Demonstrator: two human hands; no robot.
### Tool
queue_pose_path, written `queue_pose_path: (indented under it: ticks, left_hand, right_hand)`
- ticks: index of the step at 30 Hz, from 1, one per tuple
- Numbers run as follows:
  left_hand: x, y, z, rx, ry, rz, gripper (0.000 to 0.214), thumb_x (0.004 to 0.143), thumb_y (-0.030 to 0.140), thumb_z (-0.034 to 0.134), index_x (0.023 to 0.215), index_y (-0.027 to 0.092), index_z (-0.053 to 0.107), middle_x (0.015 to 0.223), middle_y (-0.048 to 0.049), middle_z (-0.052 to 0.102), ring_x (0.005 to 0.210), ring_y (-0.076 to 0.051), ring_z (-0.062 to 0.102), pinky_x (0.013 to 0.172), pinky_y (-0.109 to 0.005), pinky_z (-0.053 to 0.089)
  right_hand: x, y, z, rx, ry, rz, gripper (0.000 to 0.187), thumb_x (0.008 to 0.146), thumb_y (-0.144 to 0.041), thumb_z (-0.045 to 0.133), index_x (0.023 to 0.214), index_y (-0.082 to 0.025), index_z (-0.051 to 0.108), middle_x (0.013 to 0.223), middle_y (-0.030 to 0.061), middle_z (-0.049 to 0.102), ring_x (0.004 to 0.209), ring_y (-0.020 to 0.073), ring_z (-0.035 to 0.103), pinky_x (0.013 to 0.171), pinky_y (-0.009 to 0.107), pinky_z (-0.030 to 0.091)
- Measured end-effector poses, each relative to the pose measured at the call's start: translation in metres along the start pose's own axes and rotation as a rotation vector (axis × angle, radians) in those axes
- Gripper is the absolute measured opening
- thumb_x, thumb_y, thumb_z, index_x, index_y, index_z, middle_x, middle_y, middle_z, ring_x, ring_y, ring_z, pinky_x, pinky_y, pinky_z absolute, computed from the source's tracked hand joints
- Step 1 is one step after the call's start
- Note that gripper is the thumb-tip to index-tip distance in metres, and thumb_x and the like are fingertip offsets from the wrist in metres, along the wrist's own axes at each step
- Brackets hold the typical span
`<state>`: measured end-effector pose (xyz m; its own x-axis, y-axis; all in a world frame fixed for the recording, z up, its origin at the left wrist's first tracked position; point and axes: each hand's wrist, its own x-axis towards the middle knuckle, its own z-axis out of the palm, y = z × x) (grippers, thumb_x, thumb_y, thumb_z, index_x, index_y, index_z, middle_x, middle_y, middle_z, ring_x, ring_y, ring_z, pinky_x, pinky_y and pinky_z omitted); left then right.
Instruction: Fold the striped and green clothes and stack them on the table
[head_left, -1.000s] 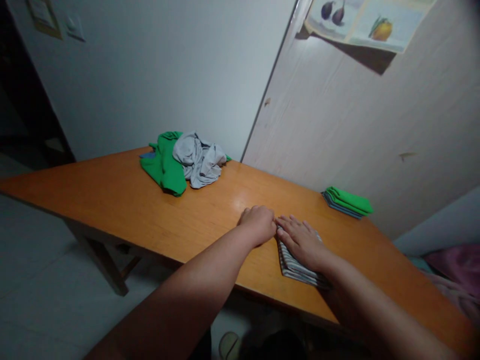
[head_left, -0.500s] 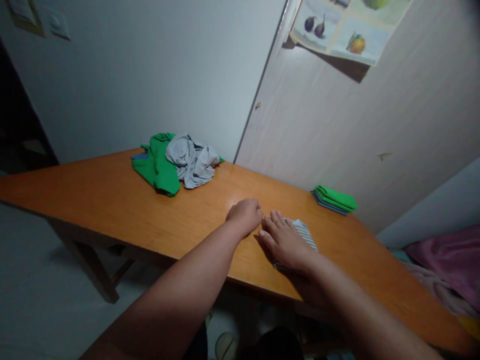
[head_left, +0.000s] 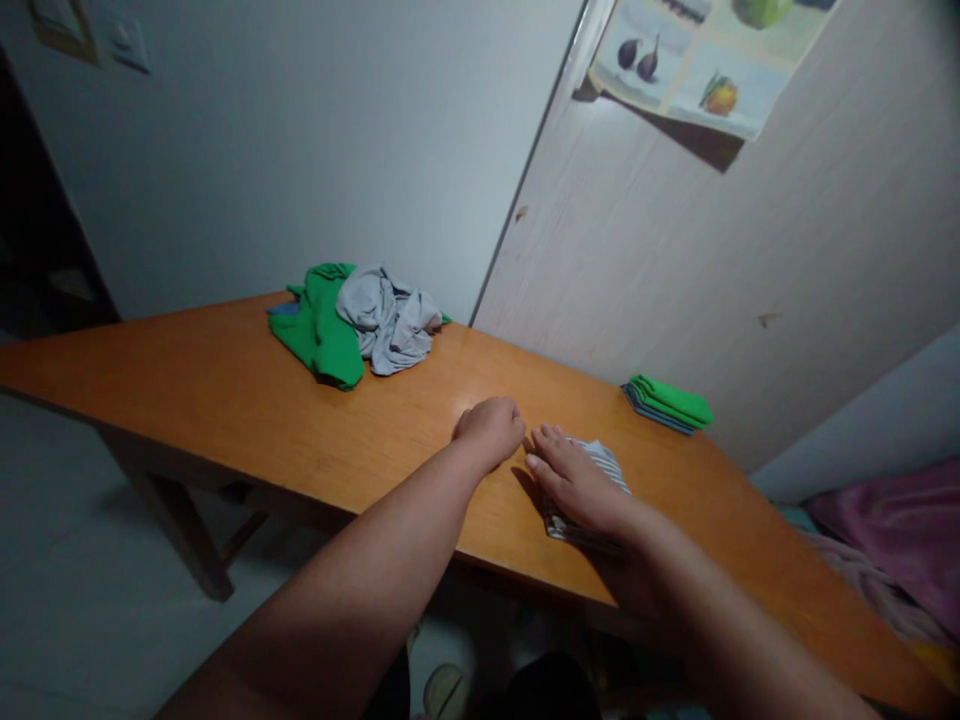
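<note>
My right hand [head_left: 574, 480] lies flat, fingers stretched out, on a folded grey-and-white striped cloth [head_left: 606, 462]. The cloth shows past the far side of the hand and below the palm; the rest is covered. Just left of those fingertips, my left hand [head_left: 491, 432] is closed in a fist over the tabletop. Its curled fingers face away from me, so anything inside them is hidden. A small gap separates the fist from my right hand.
On the wooden table [head_left: 187, 390], a crumpled green garment [head_left: 322, 330] and a crumpled grey garment [head_left: 394, 320] lie by the wall. A folded green and blue-grey stack [head_left: 667, 403] sits at the back right. A fruit poster [head_left: 690, 75] hangs above.
My right hand has shifted slightly over the striped cloth, baring more of its near edge. My left fist stays in place. The view has tilted slightly.
</note>
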<state>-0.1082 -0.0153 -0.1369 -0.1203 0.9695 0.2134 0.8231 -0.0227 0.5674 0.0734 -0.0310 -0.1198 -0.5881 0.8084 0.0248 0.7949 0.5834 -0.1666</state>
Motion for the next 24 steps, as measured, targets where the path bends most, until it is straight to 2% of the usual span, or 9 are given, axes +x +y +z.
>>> queue_pose_path:
  ticks: [4, 6, 10, 12, 19, 24]
  left_hand:
    - [-0.002, 0.003, -0.002, 0.015, 0.008, 0.005, 0.026, 0.091, 0.031, 0.05, 0.102, 0.025, 0.073, 0.104, -0.0069, 0.076, 0.095, -0.023, 0.069, 0.08, -0.032, 0.05]
    - [-0.003, 0.004, -0.003, 0.024, 0.002, 0.017, 0.026, 0.091, 0.032, 0.05, 0.101, 0.026, 0.072, 0.104, -0.0067, 0.076, 0.096, -0.024, 0.069, 0.08, -0.032, 0.05]
    - [-0.006, 0.007, -0.006, 0.039, -0.011, 0.032, 0.025, 0.091, 0.033, 0.05, 0.101, 0.026, 0.072, 0.106, -0.0064, 0.076, 0.097, -0.024, 0.069, 0.08, -0.033, 0.051]
    - [-0.007, 0.009, -0.008, 0.043, -0.016, 0.029, 0.025, 0.09, 0.033, 0.05, 0.1, 0.026, 0.072, 0.105, -0.0063, 0.076, 0.096, -0.024, 0.069, 0.08, -0.033, 0.051]
    - [-0.008, 0.011, -0.005, 0.044, -0.053, 0.078, 0.025, 0.09, 0.031, 0.052, 0.099, 0.025, 0.074, 0.102, -0.0076, 0.076, 0.093, -0.025, 0.069, 0.079, -0.034, 0.052]
    - [-0.009, 0.009, 0.005, -0.039, 0.002, 0.269, 0.023, 0.091, 0.033, 0.053, 0.099, 0.024, 0.073, 0.103, -0.0063, 0.075, 0.096, -0.023, 0.068, 0.084, -0.033, 0.052]
  right_hand:
    - [0.011, 0.025, -0.019, 0.081, 0.108, 0.054, 0.078, 0.099, -0.063, 0.021, 0.153, -0.011, 0.041, 0.162, 0.0169, 0.031, 0.153, 0.0276, 0.02, 0.124, 0.048, 0.018]
    - [0.018, 0.035, -0.023, 0.045, 0.091, 0.083, 0.077, 0.1, -0.062, 0.021, 0.15, -0.008, 0.045, 0.161, 0.0188, 0.031, 0.152, 0.0301, 0.02, 0.123, 0.05, 0.018]
    - [0.027, 0.038, -0.014, -0.077, -0.057, 0.111, 0.072, 0.102, -0.057, 0.019, 0.149, -0.01, 0.046, 0.162, 0.018, 0.031, 0.152, 0.0328, 0.019, 0.121, 0.055, 0.021]
    - [0.028, 0.036, -0.006, -0.14, -0.089, 0.122, 0.07, 0.102, -0.055, 0.018, 0.15, -0.011, 0.044, 0.162, 0.0167, 0.031, 0.152, 0.033, 0.018, 0.12, 0.058, 0.021]
    - [0.028, 0.039, 0.004, -0.157, -0.073, 0.112, 0.071, 0.102, -0.056, 0.018, 0.153, -0.011, 0.041, 0.162, 0.0152, 0.032, 0.152, 0.0318, 0.022, 0.12, 0.056, 0.022]
    - [0.029, 0.04, -0.002, -0.088, -0.077, 0.113, 0.071, 0.102, -0.058, 0.02, 0.153, -0.014, 0.042, 0.162, 0.0145, 0.031, 0.152, 0.0319, 0.02, 0.121, 0.057, 0.02]
